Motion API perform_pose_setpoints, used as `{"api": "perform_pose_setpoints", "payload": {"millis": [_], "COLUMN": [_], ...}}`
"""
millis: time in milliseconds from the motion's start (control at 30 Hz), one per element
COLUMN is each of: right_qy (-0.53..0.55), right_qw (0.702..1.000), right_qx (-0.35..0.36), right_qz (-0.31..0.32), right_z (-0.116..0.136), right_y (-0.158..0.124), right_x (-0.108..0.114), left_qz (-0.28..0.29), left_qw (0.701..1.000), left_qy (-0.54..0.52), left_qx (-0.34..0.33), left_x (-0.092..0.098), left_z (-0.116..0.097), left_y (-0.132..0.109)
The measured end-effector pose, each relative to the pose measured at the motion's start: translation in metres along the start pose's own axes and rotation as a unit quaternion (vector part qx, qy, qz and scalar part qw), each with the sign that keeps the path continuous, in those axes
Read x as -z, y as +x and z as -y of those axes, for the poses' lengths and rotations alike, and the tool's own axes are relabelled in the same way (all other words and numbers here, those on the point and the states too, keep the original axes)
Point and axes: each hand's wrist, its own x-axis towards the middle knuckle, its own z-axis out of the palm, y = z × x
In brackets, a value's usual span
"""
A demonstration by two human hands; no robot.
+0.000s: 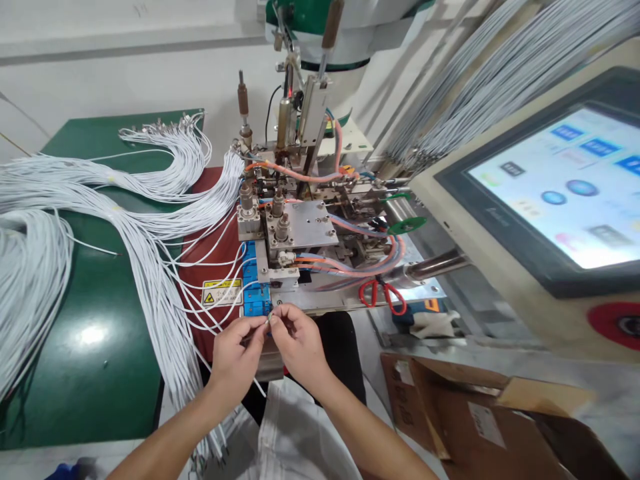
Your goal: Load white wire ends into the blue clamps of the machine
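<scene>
My left hand [235, 353] and my right hand [300, 343] meet fingertip to fingertip in front of the machine. Both are closed in a pinch around the end of a white cable [259, 385], whose tip is mostly hidden by the fingers; a small greenish bit shows between them. Just beyond the fingertips sits a row of blue clamp blocks [256, 308] on the machine's near left edge. Several white cables run from the bundle on the left into these blocks. Left of the blocks, a yellow and white warning label [223, 293] lies on a dark red surface.
Large bundles of white cable [150, 220] lie across a green table [115, 400]. The machine [305, 223] carries orange and grey hoses. Red-handled scissors [384, 297] rest at its right edge. A touchscreen panel [565, 193] stands right, above an open cardboard box [480, 427].
</scene>
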Motion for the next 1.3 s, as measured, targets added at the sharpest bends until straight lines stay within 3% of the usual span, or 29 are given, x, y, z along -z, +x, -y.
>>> {"api": "perform_pose_setpoints", "payload": {"millis": [200,333,433,600,633,700,767,833,933,1133,1300], "right_qy": [-0.003,-0.075,-0.122,-0.186,-0.182,-0.144,-0.081,-0.036,-0.007,0.026,-0.046], "right_qw": [0.999,0.987,0.975,0.946,0.944,0.963,0.987,0.995,0.998,0.999,0.997], "right_qx": [0.014,0.136,0.183,0.191,0.189,0.168,0.124,0.091,0.067,0.023,0.056], "right_qz": [-0.038,-0.051,0.006,0.186,0.198,0.157,0.067,0.023,0.01,0.019,0.03], "right_z": [0.001,0.003,0.008,0.018,0.018,0.016,0.009,0.001,-0.006,0.004,0.006], "right_y": [-0.004,-0.002,0.003,0.012,0.012,0.009,0.005,0.0,-0.003,0.003,0.005], "right_x": [-0.004,0.002,0.013,0.03,0.03,0.025,0.018,0.011,0.008,0.012,0.015], "left_qz": [-0.033,-0.037,0.003,0.155,0.174,0.161,0.102,0.06,0.042,0.05,0.054], "left_qw": [0.999,0.998,0.997,0.972,0.968,0.974,0.989,0.997,0.999,0.997,0.997], "left_qy": [0.013,0.029,0.056,0.142,0.154,0.145,0.096,0.045,0.02,0.048,-0.028], "left_qx": [-0.011,-0.034,-0.054,-0.102,-0.1,-0.072,-0.037,-0.012,0.004,-0.035,0.042], "left_x": [-0.003,-0.003,0.004,0.024,0.026,0.026,0.022,0.015,0.011,0.013,0.008], "left_z": [-0.002,-0.005,-0.008,-0.019,-0.021,-0.022,-0.018,-0.014,-0.009,-0.012,-0.005], "left_y": [-0.002,-0.002,0.0,0.005,0.005,0.006,0.005,0.003,0.003,0.005,0.003]}}
